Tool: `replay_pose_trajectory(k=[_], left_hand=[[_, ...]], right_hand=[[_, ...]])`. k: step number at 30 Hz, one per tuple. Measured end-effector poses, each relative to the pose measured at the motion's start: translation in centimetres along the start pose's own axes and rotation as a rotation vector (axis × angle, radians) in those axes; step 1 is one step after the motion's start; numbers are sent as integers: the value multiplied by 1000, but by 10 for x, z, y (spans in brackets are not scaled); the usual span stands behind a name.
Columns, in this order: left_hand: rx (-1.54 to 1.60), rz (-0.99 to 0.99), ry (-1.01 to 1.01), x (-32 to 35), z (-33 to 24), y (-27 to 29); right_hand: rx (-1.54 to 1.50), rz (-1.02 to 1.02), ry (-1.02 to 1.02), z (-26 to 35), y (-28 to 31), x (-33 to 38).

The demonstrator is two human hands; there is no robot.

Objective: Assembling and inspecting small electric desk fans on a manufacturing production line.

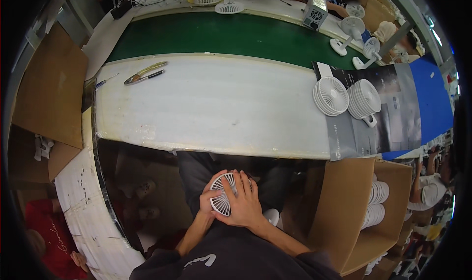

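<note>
White bench point(211, 108) w/ pens point(145, 73), fan grilles point(330, 96).

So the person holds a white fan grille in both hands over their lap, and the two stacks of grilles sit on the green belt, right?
Not quite. The two stacks of grilles sit on the grey sheet on the white table, not on the green belt. The head view shows this. The rest holds: left hand and right hand hold a white grille over the lap.

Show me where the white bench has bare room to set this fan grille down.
The white bench is bare across its wide middle, between the pen and tool at its far left and the grille stacks on the grey sheet at right. That right end is crowded. Both hands, left and right, hold the grille below the bench edge.
</note>
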State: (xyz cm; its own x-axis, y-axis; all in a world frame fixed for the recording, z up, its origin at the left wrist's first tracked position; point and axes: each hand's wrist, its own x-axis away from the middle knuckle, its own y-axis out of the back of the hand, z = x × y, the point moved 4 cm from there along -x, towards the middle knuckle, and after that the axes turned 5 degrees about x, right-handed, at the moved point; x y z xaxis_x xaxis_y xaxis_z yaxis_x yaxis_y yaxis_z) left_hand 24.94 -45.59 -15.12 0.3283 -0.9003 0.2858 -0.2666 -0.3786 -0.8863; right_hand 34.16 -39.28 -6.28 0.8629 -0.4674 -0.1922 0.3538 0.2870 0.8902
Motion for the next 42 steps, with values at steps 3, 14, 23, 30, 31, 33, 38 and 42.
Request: replay_pose_trajectory(k=[3,14,23,30,31,33,38,42], left_hand=[[0,-65,-12,0,-7,-13],[-400,61,-1006,103,-250,-96],[-1077,-1349,-1961,267,-441,-51],[-1265,-1626,-1598,323,-539,28],[-1333,-1591,-1533,328,-547,35],[-1394,-1566,-1459,332,-555,47],[-1574,-1759,-1386,309,-550,26],[-2307,-1758,-2310,279,-489,-38]], right_hand=[[-2,-4,19,2,15,-10],[199,-609,-170,-150,122,-64],[515,-694,-388,-281,154,-58],[494,-614,-414,-286,156,-65],[493,-600,-423,-286,157,-67],[493,-580,-424,-282,161,-70],[409,-599,-398,-258,186,-77],[-138,-720,-363,-229,199,-77]])
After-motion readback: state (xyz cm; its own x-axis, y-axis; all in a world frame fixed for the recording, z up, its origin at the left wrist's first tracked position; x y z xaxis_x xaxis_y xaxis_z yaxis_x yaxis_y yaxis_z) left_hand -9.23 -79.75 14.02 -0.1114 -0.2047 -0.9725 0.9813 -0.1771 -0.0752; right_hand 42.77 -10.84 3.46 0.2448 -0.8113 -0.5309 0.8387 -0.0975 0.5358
